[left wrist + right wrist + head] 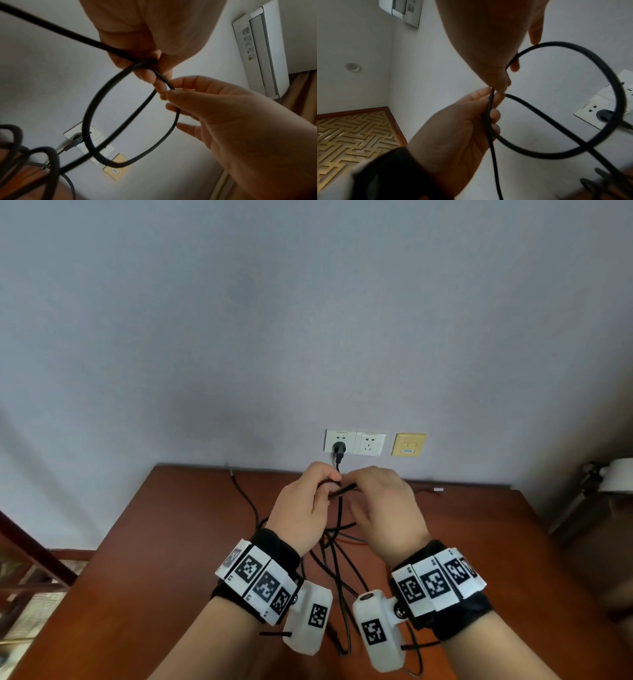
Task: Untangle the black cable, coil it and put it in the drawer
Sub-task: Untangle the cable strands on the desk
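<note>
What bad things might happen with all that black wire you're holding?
1. The loop in the black cable between the left hand and right hand could pull into a tighter knot.
2. Loose strands heaped on the table might snag as it lifts.
3. A plug sits in the wall socket; if it's this cable's, tugging may strain it.

This looks like a room in a home or a hotel. A reddish-brown wooden tabletop (171,542) stands against a plain pale wall (308,320) that carries a double white power socket (354,442) and a yellowish data outlet (409,444). A white air conditioner (262,51) is mounted high on the wall, a recessed ceiling light (353,67) sits above, and a wooden lattice screen (354,132) stands to one side.
</note>
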### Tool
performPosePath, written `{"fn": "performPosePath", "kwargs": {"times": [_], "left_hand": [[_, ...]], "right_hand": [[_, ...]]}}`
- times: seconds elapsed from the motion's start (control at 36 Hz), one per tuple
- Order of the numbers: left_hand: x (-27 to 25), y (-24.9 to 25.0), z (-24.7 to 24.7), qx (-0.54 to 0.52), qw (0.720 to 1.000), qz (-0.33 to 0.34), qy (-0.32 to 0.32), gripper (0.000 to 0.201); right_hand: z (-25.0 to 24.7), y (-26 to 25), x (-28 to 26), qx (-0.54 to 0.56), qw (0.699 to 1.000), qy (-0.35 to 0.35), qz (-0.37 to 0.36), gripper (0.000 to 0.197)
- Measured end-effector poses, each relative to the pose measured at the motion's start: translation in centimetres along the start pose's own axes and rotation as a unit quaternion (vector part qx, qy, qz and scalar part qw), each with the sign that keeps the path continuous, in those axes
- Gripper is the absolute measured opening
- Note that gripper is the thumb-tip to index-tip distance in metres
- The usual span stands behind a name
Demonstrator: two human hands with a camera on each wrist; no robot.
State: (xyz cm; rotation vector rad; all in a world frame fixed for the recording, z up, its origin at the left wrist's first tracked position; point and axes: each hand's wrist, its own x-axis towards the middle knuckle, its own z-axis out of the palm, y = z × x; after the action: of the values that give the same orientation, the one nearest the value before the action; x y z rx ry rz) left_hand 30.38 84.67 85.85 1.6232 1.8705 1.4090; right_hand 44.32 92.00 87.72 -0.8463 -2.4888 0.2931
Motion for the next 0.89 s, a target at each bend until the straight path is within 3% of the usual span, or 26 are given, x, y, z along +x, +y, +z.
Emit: {"fn": "performPosePath", "kwargs": {"times": [0.14,0.33,0.47,0.58,0.69,0.89], "left_hand": [[-0.2,-0.2,-0.7,0.010,1.000,0.011,-0.020,0.030],[-0.7,-0.8,-2.2,-0.001,0.998,-0.027,-0.057,0.014],[-0.7,-1.5,-2.1,-0.004,0.999,-0.038,-0.031,0.013],[-0.5,-1.2,-1.4,0.026,0.999,-0.002,-0.028,0.012],[-0.3,-0.8,-0.4,0.038,0.998,0.017,-0.039,0.017],[-0.6,0.5,0.5,0.003,0.999,0.011,-0.040,0.034]], "right_hand": [[-0.3,0.7,0.1,0.045,0.998,0.013,0.047,0.006],[-1.6,2.2,0.4,0.113,0.978,0.102,0.145,0.005],[-2.4,2.9,0.5,0.117,0.973,0.099,0.172,0.007],[-2.1,1.9,0.3,0.084,0.990,0.053,0.096,0.028],[-1.0,-0.1,0.1,0.050,0.999,0.007,-0.018,0.028],[-0.7,-0.6,0.5,0.052,0.998,0.028,-0.019,0.014]]}}
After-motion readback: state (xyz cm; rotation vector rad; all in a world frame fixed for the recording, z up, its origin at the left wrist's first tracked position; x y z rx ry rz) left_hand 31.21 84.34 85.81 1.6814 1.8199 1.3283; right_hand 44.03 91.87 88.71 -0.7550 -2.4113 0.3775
